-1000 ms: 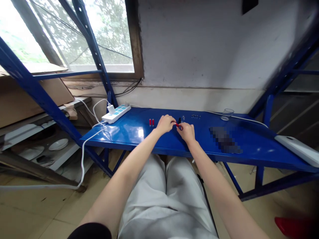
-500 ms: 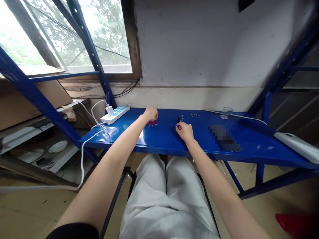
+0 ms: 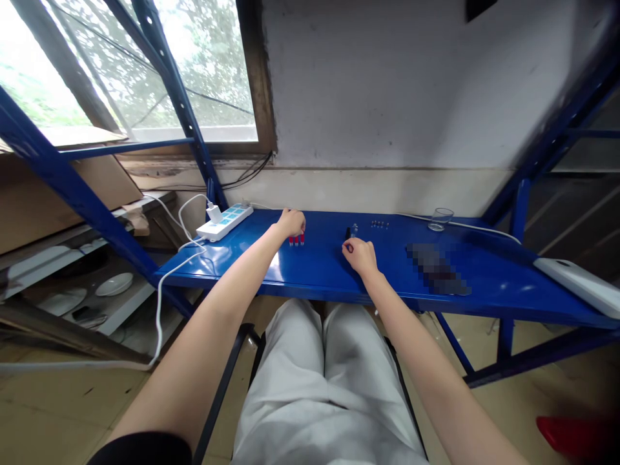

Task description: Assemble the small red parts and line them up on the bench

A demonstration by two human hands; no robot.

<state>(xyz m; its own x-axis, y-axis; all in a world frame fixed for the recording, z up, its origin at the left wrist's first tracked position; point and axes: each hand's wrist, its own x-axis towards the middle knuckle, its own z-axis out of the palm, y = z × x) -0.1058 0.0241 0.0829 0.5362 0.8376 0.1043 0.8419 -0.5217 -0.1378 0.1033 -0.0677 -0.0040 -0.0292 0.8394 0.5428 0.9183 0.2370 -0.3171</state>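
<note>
My left hand (image 3: pixel 292 223) is over the left middle of the blue table (image 3: pixel 322 274), its fingers closed at the top of the rightmost small red tube (image 3: pixel 302 239). That tube stands in a row with two more red tubes (image 3: pixel 293 240), all with silvery lower ends. My right hand (image 3: pixel 361 254) rests near the front edge, thumb and fingers curled together; what they hold, if anything, is hidden. Just beyond its fingers are a small black piece (image 3: pixel 347 232) and a small clear piece (image 3: pixel 355 228).
Several tiny pieces (image 3: pixel 380 225) lie in rows farther back. A clear glass (image 3: pixel 440 219) is at the back right, with a blurred dark item (image 3: pixel 438 268) nearer. A white power strip (image 3: pixel 225 223) sits at the left end, a white flat object (image 3: pixel 578 284) at the right.
My left hand has shifted very slightly, and the rightmost red tube now lines up evenly with the other two. My right hand has stayed in place.
</note>
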